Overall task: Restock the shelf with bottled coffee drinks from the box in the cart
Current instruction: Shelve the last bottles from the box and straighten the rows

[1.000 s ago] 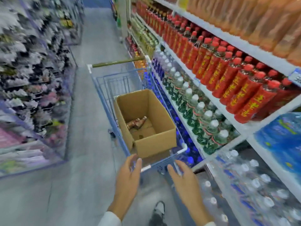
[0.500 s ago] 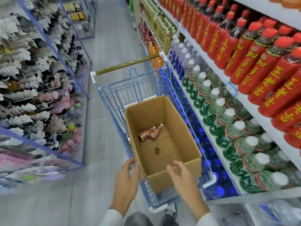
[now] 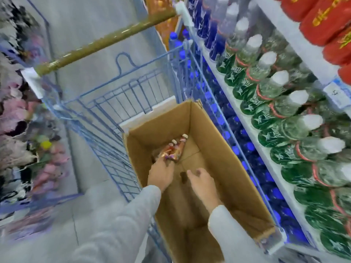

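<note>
A few small bottled coffee drinks (image 3: 175, 149) with pale caps lie on their sides at the far end of an open cardboard box (image 3: 218, 149). The box sits in a blue wire cart (image 3: 123, 95). Both my hands are down inside the box. My left hand (image 3: 160, 172) reaches the near ends of the bottles and its fingertips touch them; blur hides whether the fingers close round one. To its right, my right hand (image 3: 203, 182) hovers over the box floor with loosely curled fingers, holding nothing.
The cart's olive handle bar (image 3: 106, 38) is at the far end. Close on the right stand shelves (image 3: 252, 128) of green-labelled water bottles (image 3: 273, 109), blue bottles below and red bottles (image 3: 322, 21) above. A display rack (image 3: 20, 130) lines the left of the aisle.
I have leaned in over the cart. Both hands moved from the box's near edge down into it, and the left hand has reached the bottles.
</note>
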